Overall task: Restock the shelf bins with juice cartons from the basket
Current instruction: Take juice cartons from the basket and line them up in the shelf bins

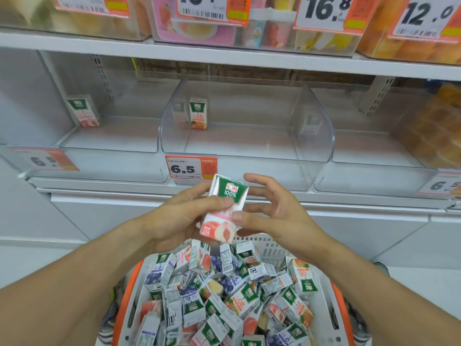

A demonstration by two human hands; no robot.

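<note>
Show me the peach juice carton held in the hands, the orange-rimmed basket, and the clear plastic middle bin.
peach juice carton (225, 208), head view, on its front face.
orange-rimmed basket (127, 295), head view, on its left rim.
clear plastic middle bin (321, 136), head view, on its right wall.

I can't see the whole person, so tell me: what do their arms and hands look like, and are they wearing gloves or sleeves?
Both forearms are bare as far as the picture shows. The left hand and right hand wear no gloves, and no rings, watch or bracelets are visible.
</note>
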